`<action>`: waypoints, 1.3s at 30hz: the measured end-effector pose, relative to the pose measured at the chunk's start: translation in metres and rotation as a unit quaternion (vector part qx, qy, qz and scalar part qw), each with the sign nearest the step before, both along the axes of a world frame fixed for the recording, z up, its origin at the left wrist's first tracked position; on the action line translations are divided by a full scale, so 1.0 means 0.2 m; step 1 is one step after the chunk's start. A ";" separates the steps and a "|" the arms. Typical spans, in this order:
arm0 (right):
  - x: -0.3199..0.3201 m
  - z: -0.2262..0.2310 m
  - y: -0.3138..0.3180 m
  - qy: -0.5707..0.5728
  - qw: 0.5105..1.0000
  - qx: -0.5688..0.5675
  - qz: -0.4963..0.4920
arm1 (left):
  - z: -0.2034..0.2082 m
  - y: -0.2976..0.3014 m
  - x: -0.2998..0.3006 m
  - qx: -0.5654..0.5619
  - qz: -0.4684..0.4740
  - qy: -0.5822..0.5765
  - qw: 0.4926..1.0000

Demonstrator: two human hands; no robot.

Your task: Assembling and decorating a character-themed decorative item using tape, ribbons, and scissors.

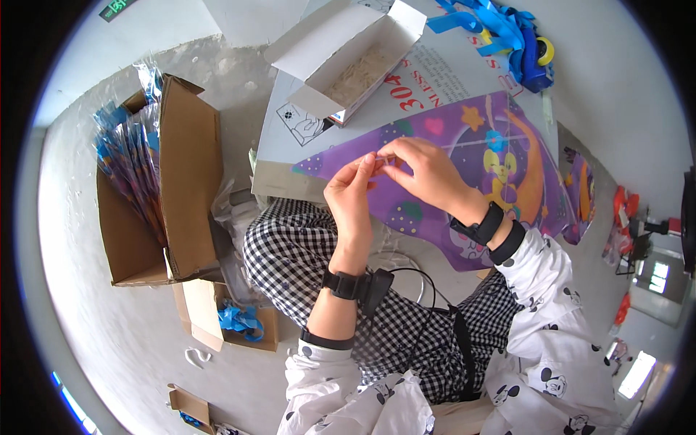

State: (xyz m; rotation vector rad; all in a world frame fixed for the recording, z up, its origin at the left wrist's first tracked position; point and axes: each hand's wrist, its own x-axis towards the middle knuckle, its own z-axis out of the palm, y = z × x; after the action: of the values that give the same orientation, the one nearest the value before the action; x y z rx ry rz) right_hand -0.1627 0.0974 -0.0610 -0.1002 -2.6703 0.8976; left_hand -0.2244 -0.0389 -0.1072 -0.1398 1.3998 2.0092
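So, two hands here, both pinching one thin clear stick. The left hand has thumb and fingertips closed on its near end, and the right hand is clamped on the other end, fingers together. The stick runs roughly left to right, just above one purple kite with a cartoon rabbit and moon, which lies across the lap and a flat grey sheet. Beyond it sits one open white box of small pale bits. One brown carton stuffed with wrapped kites stands at the person's left, and blue ribbons lie at the far edge.
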 end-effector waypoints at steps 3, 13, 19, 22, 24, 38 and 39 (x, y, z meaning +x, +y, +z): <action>-0.04 -0.01 0.03 0.007 1.000 0.019 0.003 | 0.01 0.02 -0.04 0.002 0.004 0.010 1.000; -0.09 0.01 0.02 0.050 0.998 0.039 0.009 | 0.08 0.04 -0.04 -0.005 0.077 0.075 0.994; -0.08 0.03 0.00 0.030 0.999 -0.019 0.001 | 0.10 0.01 -0.05 0.026 0.130 0.092 0.987; -0.04 0.05 0.02 0.010 0.999 -0.027 -0.030 | 0.12 -0.02 -0.07 0.023 0.132 0.103 0.986; -0.01 0.06 0.01 0.038 0.999 -0.033 -0.003 | 0.13 -0.03 -0.06 -0.007 0.126 0.153 0.980; 0.20 0.20 0.04 0.151 0.987 0.046 0.032 | 0.23 -0.12 0.11 0.086 0.116 0.435 0.889; 0.22 0.21 0.04 0.159 0.986 0.043 0.031 | 0.23 -0.12 0.12 0.085 0.112 0.449 0.882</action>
State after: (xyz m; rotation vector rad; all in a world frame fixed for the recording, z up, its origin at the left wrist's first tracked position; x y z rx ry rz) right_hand -0.1189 0.1053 -0.0196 0.1360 -2.4197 0.7440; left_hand -0.2014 -0.0625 -0.0603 0.8546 1.7682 2.5159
